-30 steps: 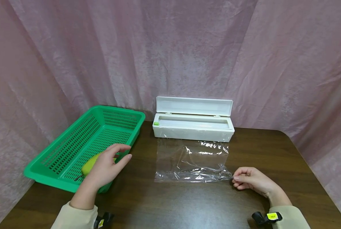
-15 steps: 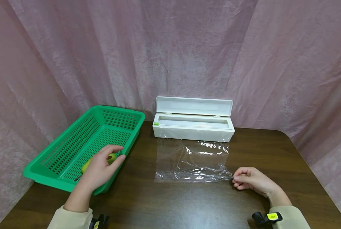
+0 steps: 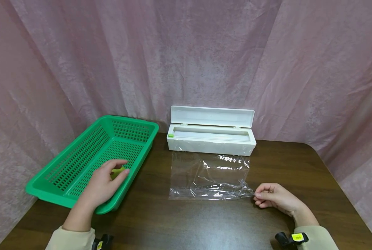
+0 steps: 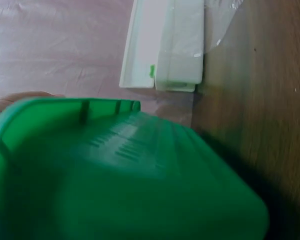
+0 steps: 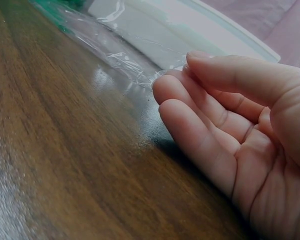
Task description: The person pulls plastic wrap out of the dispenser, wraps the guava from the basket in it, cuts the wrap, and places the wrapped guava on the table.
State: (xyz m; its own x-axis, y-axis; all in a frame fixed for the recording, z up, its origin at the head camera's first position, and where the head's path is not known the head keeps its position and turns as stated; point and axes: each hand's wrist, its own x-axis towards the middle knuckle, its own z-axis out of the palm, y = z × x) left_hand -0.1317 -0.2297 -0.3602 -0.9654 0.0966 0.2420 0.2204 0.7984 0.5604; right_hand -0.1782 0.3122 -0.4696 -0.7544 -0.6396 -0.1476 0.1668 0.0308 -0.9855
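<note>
My left hand [image 3: 101, 182] is over the near right part of the green basket [image 3: 136, 128], thumb and fingers apart. A yellow-green, fruit-like thing [image 3: 117, 172] shows in the gap between them; the hand hides most of it, and I see no grip on it. In the left wrist view the basket's wall [image 4: 140, 200] covers nearly all of the hand. On the right, my right hand [image 3: 276, 198] pinches a corner of clear plastic film [image 3: 211, 173] between thumb and fingertips. That film runs flat across the table from a white wrap dispenser [image 3: 211, 146].
The dispenser's lid [image 3: 212, 116] stands raised, and a small green slider [image 3: 171, 135] sits at its left end. Pink curtain [image 3: 186, 62] hangs behind the brown wooden table [image 3: 186, 225]. The basket's raised rim lies left of the film.
My left hand has moved left and slightly down, farther over the basket, covering more of the yellow-green thing. My right hand and the film have stayed in place.
</note>
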